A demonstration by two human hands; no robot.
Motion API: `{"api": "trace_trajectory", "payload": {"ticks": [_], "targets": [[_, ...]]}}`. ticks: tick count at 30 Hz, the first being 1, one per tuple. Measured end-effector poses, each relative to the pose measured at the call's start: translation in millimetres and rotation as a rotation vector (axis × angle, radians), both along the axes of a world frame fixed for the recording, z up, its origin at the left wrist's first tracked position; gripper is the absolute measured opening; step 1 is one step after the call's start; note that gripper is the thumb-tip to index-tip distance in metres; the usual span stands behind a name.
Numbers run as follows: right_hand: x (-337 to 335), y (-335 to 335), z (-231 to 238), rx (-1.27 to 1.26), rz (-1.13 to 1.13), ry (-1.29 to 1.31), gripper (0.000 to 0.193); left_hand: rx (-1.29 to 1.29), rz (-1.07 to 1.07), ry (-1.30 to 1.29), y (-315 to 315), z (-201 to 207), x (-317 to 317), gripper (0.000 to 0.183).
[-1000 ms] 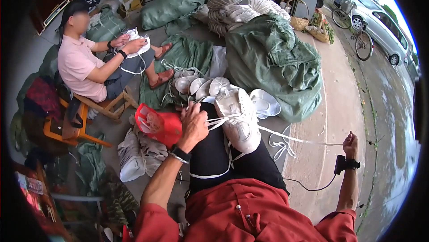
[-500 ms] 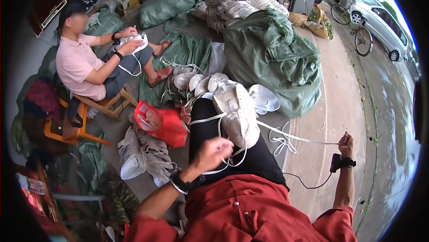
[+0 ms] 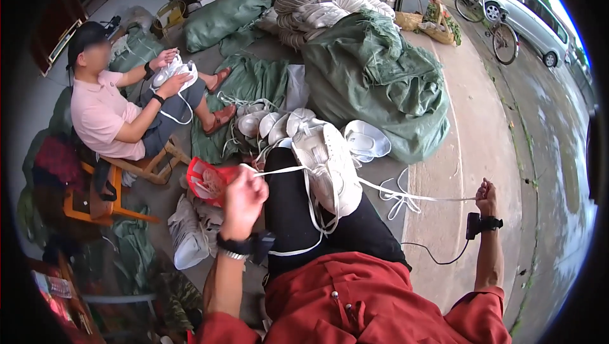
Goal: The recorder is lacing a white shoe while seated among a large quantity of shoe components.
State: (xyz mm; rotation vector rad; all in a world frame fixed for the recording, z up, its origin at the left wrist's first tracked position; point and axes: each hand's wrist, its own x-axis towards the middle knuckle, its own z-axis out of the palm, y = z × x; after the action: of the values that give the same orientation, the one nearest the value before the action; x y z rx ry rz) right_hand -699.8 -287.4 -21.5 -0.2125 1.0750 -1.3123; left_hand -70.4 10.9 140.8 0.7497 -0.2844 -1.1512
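A white sneaker upper (image 3: 333,169) rests across my thighs in black trousers, with white shoelaces threaded through it. Far out to the right, my right hand (image 3: 486,198) is closed on one shoelace (image 3: 431,198), drawn nearly straight from the shoe's right side. My left hand (image 3: 244,201), somewhat blurred, is raised left of my knee, its fingers pinched at the end of the lace (image 3: 279,171) that runs from the shoe's left side. Another loop of lace hangs below the shoe onto my lap.
Left of my legs stand a red bag (image 3: 206,182) and stacked shoe uppers (image 3: 190,233). More white uppers (image 3: 279,125) and a large green sack (image 3: 380,84) lie ahead. A seated co-worker (image 3: 111,109) at left handles a white shoe. A cable hangs from my right wrist.
My left hand has moved left and up from beside the shoe and now draws a lace out to the left. My right hand keeps its lace stretched. The whole view has shifted slightly.
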Motion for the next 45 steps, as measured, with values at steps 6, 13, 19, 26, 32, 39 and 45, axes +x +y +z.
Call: {"api": "trace_trajectory", "payload": {"ticks": [6, 13, 19, 26, 32, 39, 45], "targets": [[13.6, 6.0, -6.0, 0.068, 0.002, 0.016, 0.01, -0.327, 0.326, -0.246, 108.5, 119.9, 2.4, 0.009], [73.8, 7.4, 1.7, 0.067, 0.053, 0.118, 0.008, -0.637, 0.398, -0.813, 217.9, 200.3, 37.5, 0.012], [201.8, 36.2, 61.9, -0.134, 0.509, 0.488, 0.014, 0.377, 0.937, -1.02, 132.5, 89.3, 81.1, 0.018], [344.3, 85.4, 131.2, -0.512, 1.011, 0.54, 0.019, 0.324, 0.049, -0.816, -30.2, 0.2, -22.7, 0.019], [397.7, 99.9, 117.6, -0.789, 1.164, 0.6, 0.014, 0.356, 0.018, -1.067, -84.0, -40.8, -47.8, 0.018], [406.0, 99.6, 126.1, -1.276, 1.221, 1.296, 0.015, 0.387, -0.072, -1.21, -83.3, -46.4, -37.7, 0.014], [403.2, 74.4, 134.5, -1.364, 1.024, 1.279, 0.014, 0.457, -0.123, -1.083, -69.1, -53.0, -20.4, 0.01]]}}
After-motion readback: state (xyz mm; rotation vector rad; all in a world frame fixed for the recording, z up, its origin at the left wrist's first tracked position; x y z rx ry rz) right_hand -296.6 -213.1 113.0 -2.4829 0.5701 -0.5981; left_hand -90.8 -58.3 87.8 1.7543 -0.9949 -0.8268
